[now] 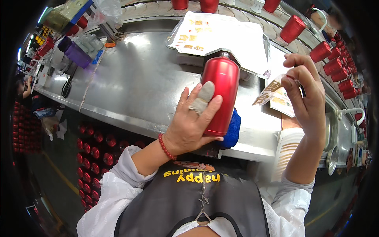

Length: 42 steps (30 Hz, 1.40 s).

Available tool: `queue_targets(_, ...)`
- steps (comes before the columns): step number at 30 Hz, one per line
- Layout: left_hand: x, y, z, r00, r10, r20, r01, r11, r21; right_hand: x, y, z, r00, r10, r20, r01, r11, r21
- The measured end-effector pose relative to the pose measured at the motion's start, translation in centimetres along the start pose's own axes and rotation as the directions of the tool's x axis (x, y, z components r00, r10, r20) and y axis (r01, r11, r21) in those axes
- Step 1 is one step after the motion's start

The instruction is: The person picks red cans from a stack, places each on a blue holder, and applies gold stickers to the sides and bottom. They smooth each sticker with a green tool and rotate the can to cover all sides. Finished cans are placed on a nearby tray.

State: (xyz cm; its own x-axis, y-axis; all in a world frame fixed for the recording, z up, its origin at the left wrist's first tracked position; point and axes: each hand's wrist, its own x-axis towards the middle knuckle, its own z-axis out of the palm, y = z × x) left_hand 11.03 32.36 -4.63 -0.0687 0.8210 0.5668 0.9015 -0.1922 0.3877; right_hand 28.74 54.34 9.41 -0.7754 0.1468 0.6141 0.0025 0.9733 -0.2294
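My left hand (pixel 193 122) is closed around the lower side of a shiny red metal bottle (pixel 222 93). A beige cover wraps one of its fingers, and red beads circle the wrist. The bottle tilts away from me, its narrow neck against a dark angled rest (pixel 233 56). To the right, my raised right hand (pixel 304 89) pinches a small printed sheet (pixel 271 90) with gold-brown marks between thumb and fingers. Under the bottle's near end lies a blue cloth (pixel 234 130). Beyond the bottle, a white sheet with orange and brown prints (pixel 225 33) covers a tray.
A steel worktable (pixel 130 75) spreads ahead, with a purple bottle (pixel 75 52) at its left. Red bottles (pixel 292 29) stand along a curved conveyor (pixel 252 19). More red bottles (pixel 94 154) are stacked below the table's left edge. A white ribbed tray (pixel 287 148) sits near right.
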Motion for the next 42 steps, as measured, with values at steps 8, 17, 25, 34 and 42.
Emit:
queue_targets(8, -0.8, 0.6, 0.2, 0.990, -0.138, 0.029, 0.138, 0.990, -0.031, -1.7, -1.5, 0.2, 0.996, 0.070, 0.047, -0.074, 0.994, 0.085)
queue_targets(17, -1.1, -0.1, 0.0, 0.985, -0.165, 0.042, 0.163, 0.986, 0.039, -0.1, -2.6, 0.0, 0.996, 0.009, 0.087, -0.027, 0.979, 0.201)
queue_targets(25, -2.2, -2.4, 0.7, 0.982, -0.158, 0.108, 0.167, 0.983, -0.081, 0.6, -2.5, 0.9, 0.990, 0.037, 0.138, -0.065, 0.978, 0.200)
queue_targets(34, -1.6, -3.2, 0.4, 0.991, -0.097, 0.092, 0.115, 0.971, -0.208, 2.4, -0.5, 5.7, 0.965, 0.067, 0.253, -0.147, 0.940, 0.309)
queue_targets(42, 3.5, -2.7, 1.7, 0.886, -0.442, 0.140, 0.378, 0.512, -0.771, 2.0, 0.9, 9.8, 0.965, 0.183, 0.185, -0.236, 0.917, 0.321)
